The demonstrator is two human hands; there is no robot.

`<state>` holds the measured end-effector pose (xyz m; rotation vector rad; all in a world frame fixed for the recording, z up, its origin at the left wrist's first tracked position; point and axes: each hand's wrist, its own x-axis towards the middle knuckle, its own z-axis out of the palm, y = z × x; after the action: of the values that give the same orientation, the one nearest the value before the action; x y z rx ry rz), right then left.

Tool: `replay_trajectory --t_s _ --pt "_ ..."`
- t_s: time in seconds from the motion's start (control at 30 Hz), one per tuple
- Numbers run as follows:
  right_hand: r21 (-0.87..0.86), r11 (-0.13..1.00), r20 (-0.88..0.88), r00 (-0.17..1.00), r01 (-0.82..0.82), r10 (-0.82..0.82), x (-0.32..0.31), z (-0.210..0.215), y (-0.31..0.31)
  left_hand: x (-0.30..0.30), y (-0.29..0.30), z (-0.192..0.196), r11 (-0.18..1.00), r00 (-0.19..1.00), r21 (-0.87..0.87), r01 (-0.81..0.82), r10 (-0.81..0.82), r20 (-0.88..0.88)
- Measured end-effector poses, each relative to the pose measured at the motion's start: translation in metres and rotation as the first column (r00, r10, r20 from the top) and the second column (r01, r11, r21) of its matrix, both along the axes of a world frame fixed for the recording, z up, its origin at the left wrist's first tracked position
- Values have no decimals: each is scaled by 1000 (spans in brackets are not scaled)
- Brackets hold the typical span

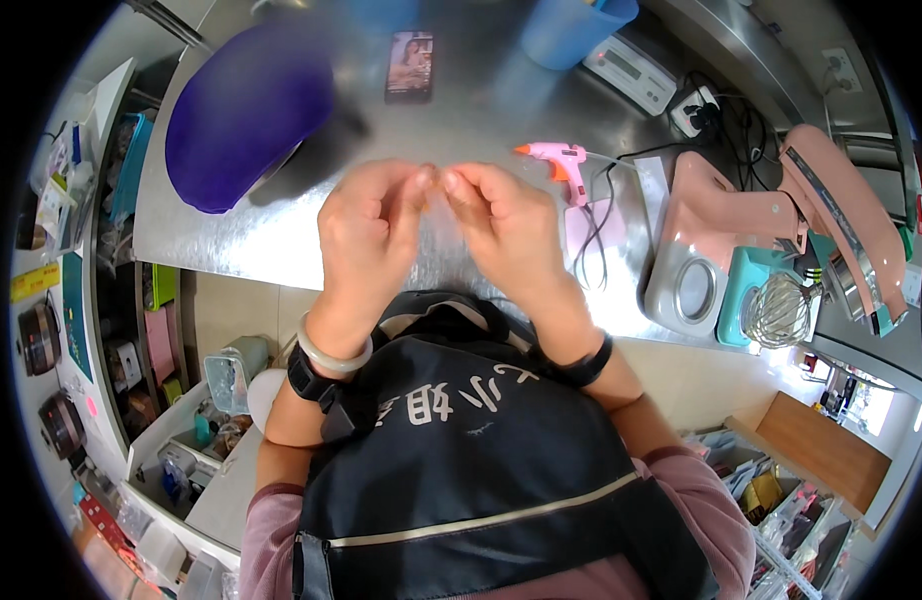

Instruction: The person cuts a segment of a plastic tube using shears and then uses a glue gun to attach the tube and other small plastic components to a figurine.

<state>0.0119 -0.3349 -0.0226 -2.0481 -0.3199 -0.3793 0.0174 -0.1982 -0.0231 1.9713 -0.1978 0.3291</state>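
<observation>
Over the front part of the steel table, my left hand point(366, 230) and my right hand point(506, 230) meet almost fingertip to fingertip. Both are closed in a pinch, thumbs against the forefingers. A faint, see-through blur shows between them, too unclear to name. Right of my right hand lies a pink glue gun point(561, 165) with an orange tip and trigger, a clear glue stick poking from its back. Beyond my left hand stands a rounded purple thing point(246, 120), its top blurred.
A lit phone point(410, 68) stands at the back, near a blue tub point(578, 30) and a white scale point(631, 73). Black cables run to a power adapter point(694, 112). A pink stand mixer point(741, 215) with a whisk point(779, 310) fills the right end of the table point(211, 240).
</observation>
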Motion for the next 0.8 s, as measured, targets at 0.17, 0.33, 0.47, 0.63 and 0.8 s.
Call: replay_trajectory --t_s 0.17,0.33,0.47,0.63,0.8 --pt "83 997 -85 996 -2 9 -1 1 0 0 0 4 999 999 -28 22 -23 -48" --pt "415 910 -362 921 20 145 1 4 -6 -1 1 9 974 977 -221 58 -101 -186" --pt "478 878 -365 916 31 166 0 1 -7 -1 0 6 931 957 -353 89 -179 -230" --pt "28 1000 -67 998 7 -6 -5 -1 -3 2 3 0 948 943 -295 124 -204 -262" --pt "203 979 -239 970 -5 55 -4 -1 -4 2 3 -3 981 976 -144 128 -151 -157"
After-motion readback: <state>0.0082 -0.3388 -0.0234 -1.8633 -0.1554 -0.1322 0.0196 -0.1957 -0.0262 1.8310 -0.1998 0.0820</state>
